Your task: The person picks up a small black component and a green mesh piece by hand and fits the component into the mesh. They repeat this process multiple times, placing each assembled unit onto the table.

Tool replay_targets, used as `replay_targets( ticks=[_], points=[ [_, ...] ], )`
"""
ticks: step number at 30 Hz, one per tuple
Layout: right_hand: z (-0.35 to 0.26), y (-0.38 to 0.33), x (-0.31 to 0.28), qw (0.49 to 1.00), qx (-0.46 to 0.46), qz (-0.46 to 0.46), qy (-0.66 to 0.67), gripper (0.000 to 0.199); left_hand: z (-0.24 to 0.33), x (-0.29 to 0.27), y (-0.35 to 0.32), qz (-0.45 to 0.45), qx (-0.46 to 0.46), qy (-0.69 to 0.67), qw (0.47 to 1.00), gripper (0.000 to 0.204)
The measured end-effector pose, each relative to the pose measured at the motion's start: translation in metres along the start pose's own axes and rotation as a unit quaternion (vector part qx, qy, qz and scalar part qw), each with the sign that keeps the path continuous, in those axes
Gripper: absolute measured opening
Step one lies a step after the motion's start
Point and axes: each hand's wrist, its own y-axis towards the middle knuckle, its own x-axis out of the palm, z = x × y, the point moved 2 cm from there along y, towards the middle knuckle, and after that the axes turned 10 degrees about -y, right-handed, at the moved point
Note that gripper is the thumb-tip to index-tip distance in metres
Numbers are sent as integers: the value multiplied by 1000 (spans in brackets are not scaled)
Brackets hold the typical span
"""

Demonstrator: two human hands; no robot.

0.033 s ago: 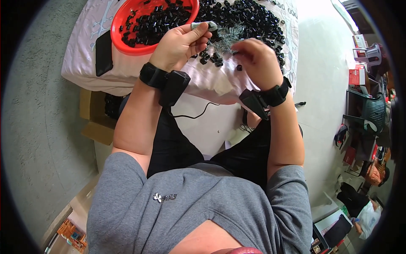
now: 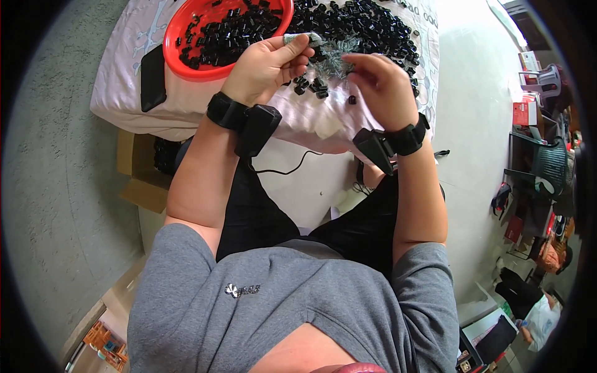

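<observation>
My left hand (image 2: pixel 264 67) is closed in a pinch beside the red basin, thumb pressed toward a fingertip covered in pale grey material (image 2: pixel 303 40). What the pinch holds is too small to make out. To its right lies a tangle of thin grey metal pieces (image 2: pixel 336 60) resembling pins. My right hand (image 2: pixel 387 84) reaches to the right side of this tangle with curled fingers; anything at its fingertips is hidden. Small black parts (image 2: pixel 360 28) are heaped behind the tangle, and a few lie just in front of it.
A red basin (image 2: pixel 197 74) of similar black parts stands at the table's far left. A flat black object (image 2: pixel 153 81) lies beside it on the pale tablecloth (image 2: pixel 118 93). Under the table's left side is an open cardboard box (image 2: pixel 146 194). Chairs (image 2: pixel 547 158) and household items line the right.
Both hands have shifted very slightly to the right. My right fingers have changed position a little at the edge of the metal pieces.
</observation>
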Motion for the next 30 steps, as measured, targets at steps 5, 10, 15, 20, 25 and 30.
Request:
replay_targets(
  ticks=[5, 10, 15, 20, 25, 30],
  points=[
    [8, 5, 2, 957, 101, 21, 269, 18, -12, 12, -1, -23, -14, 17, 999, 22],
    [2, 8, 6, 914, 110, 25, 391, 19, -15, 17, -5, -22, -15, 27, 999, 23],
    [9, 6, 10, 906, 107, 32, 407, 19, -16, 20, -7, -13, 7, 52, 999, 24],
    [6, 7, 14, 872, 125, 22, 472, 18, -17, 20, -8, -20, 42, 73, 996, 25],
    [3, 6, 16, 875, 114, 21, 470, 16, -18, 26, -9, -2, 50, 80, 996, 24],
    [0, 7, 19, 890, 95, 45, 443, 14, -19, 28, -8, 15, 81, 93, 992, 23]
  ],
)
